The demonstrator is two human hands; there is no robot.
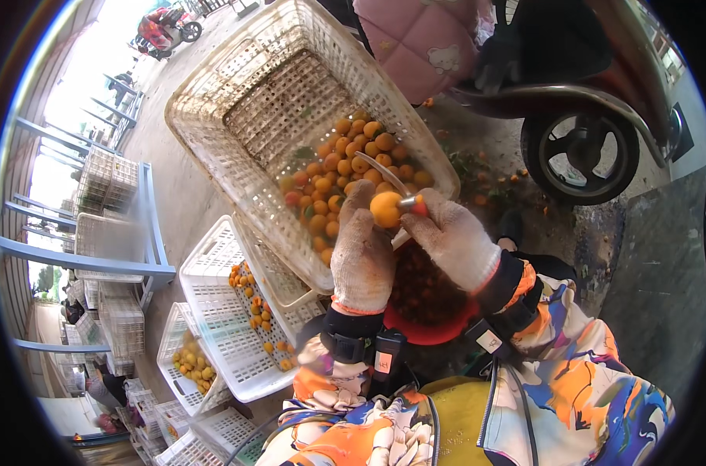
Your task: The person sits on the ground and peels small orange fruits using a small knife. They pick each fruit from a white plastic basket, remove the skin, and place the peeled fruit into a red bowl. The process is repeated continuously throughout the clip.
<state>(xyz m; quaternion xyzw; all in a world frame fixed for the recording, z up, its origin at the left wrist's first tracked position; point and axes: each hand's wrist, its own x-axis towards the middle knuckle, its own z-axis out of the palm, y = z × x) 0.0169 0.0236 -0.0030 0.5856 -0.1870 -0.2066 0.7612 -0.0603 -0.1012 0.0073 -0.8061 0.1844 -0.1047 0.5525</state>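
Note:
My left hand, in a soiled knit glove, grips a small orange citrus fruit between thumb and fingers. In my right hand, gloved the same way, is a thin curved blade tool with a metal ferrule and a red handle; the ferrule sits against the fruit's right side. Both hands are over the near corner of a big, dirty white plastic crate, where many orange fruits are heaped. Beneath my wrists stands a red basin with dark, blurred pieces inside, partly hidden by my gloves.
Left of the big crate, a white crate holds orange pieces, and a smaller crate holds yellowish fruits. A parked scooter stands at upper right. Plant scraps litter the ground. Stacked crates and blue metal bars line the left.

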